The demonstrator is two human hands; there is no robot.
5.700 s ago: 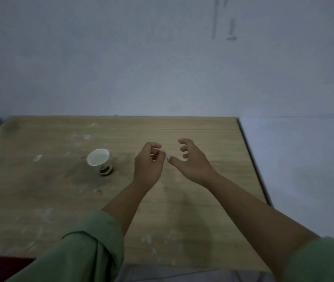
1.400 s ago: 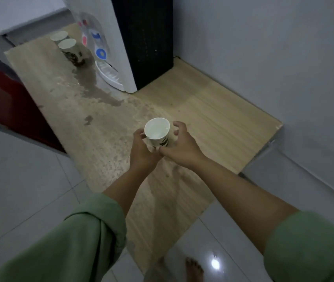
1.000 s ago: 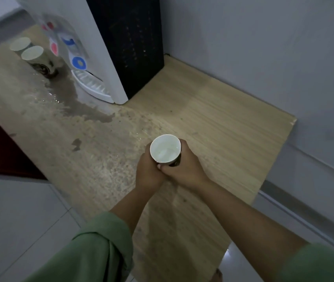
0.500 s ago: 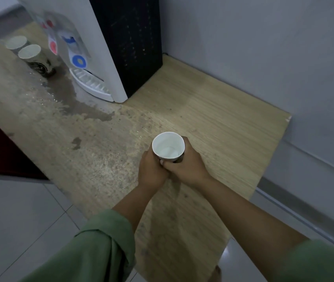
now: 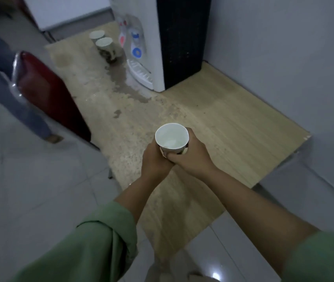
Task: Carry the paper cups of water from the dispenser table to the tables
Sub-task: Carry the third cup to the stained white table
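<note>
A cup of water is held in both hands over the table.

At ten o'clock a chair (image 5: pixel 45 88) is seen, at eleven two cups (image 5: pixel 103 44) beside the dispenser (image 5: pixel 151 37). At centre the cup (image 5: pixel 171 138) is clasped low by the left hand (image 5: pixel 154 159) and right hand (image 5: pixel 190 157) above the table (image 5: pixel 233 127). Thin paper is judged soft and spill-prone; it is best gripped gently around the lower wall.

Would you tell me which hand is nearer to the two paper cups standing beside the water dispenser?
Left. The left hand grips the held cup on the side facing the two paper cups; the right hand wraps the cup's far side, farther away.
</note>
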